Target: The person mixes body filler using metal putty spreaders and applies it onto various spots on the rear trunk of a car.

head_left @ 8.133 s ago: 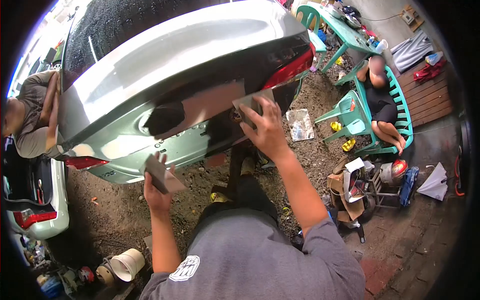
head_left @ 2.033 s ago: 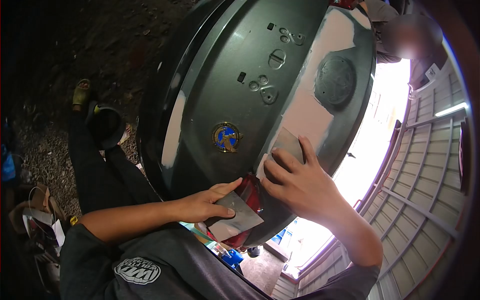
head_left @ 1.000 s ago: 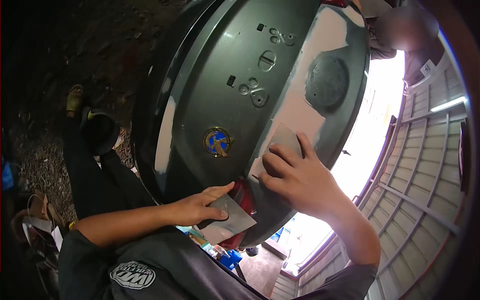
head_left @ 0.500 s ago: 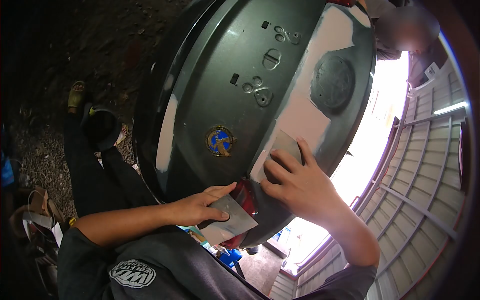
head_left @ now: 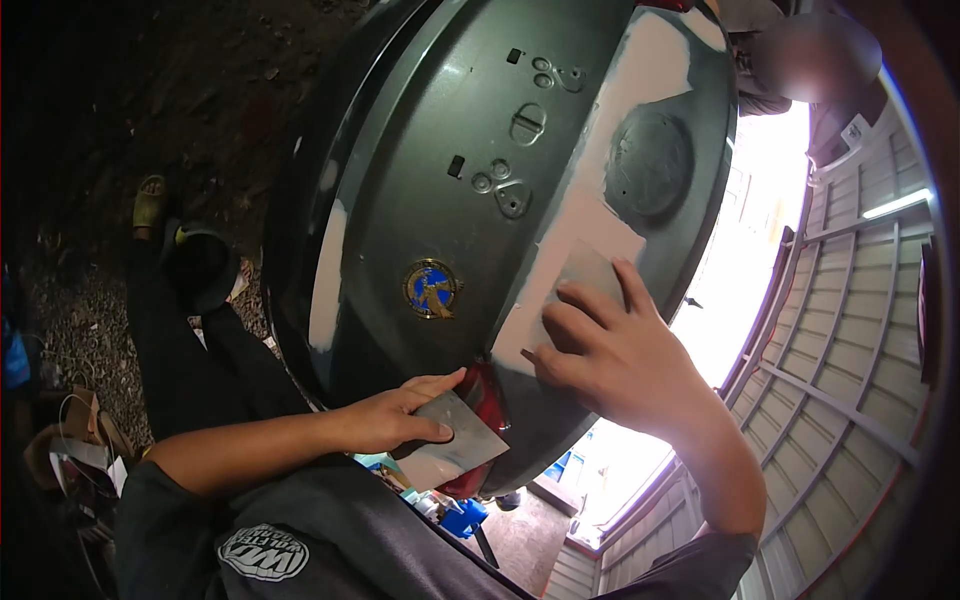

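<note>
Your right hand [head_left: 615, 345] gripped a thin spreader [head_left: 592, 264], fingers bent, with it against the pink filler [head_left: 588, 218] on the trunk lid [head_left: 420, 200], near the tail light [head_left: 487, 396]. Your left hand [head_left: 390, 422] pinched a smeared plate [head_left: 472, 432] under its thumb, in front of the tail light. Round emblem [head_left: 432, 289] sat near the tail light.

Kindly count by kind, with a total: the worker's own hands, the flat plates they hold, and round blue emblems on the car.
Hands: 2 (left hand, right hand)
Flat plates: 2 (lower plate, upper plate)
Round emblem: 1
Total: 5
</note>
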Tool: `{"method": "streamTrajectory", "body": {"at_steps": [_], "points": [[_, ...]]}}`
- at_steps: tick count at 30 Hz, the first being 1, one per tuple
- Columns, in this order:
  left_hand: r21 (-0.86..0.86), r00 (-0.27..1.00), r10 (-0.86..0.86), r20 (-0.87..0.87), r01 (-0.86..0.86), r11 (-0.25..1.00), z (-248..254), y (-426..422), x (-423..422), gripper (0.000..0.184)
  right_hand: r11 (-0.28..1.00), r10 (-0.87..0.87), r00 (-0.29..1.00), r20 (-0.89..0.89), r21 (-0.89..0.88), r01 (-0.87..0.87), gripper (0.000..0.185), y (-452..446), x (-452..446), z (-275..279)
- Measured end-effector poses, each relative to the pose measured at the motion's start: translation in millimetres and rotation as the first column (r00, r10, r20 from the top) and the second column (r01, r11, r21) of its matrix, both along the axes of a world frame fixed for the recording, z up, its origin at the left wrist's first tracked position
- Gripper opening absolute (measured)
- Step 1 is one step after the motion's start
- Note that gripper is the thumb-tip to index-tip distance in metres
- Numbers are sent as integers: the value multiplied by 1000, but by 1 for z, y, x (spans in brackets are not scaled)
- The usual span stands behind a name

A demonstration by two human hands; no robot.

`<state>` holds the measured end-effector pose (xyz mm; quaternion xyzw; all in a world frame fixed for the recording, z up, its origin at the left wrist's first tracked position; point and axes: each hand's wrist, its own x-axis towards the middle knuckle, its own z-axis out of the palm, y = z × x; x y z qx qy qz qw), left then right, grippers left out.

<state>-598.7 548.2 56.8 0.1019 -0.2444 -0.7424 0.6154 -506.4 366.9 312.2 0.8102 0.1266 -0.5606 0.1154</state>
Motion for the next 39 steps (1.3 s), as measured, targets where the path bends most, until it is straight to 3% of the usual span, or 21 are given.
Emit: {"method": "streamTrajectory", "body": {"at_steps": [8,14,21,26,32,39], "points": [[5,1000,-9,25,9,1000,1,-1,0,86,994,89,995,38,54,-91,20,-5,-4,-25],[-6,1000,-6,20,6,1000,0,-1,3,80,997,-20,1000,15,69,19,20,-12,-9,-26],[4,998,-59,-37,59,998,-2,0,5,52,994,-13,990,-142,-111,-3,27,-14,-9,29],[-2,996,-81,-36,81,997,-4,-2,10,51,976,-95,983,-160,-210,60,29,0,8,51],[-6,995,-99,-34,98,995,-3,-3,11,50,999,-31,999,22,12,31,26,-10,16,3],[-31,993,-89,-71,87,996,-8,-5,2,47,996,-14,996,83,91,7,24,-27,18,-22]]}}
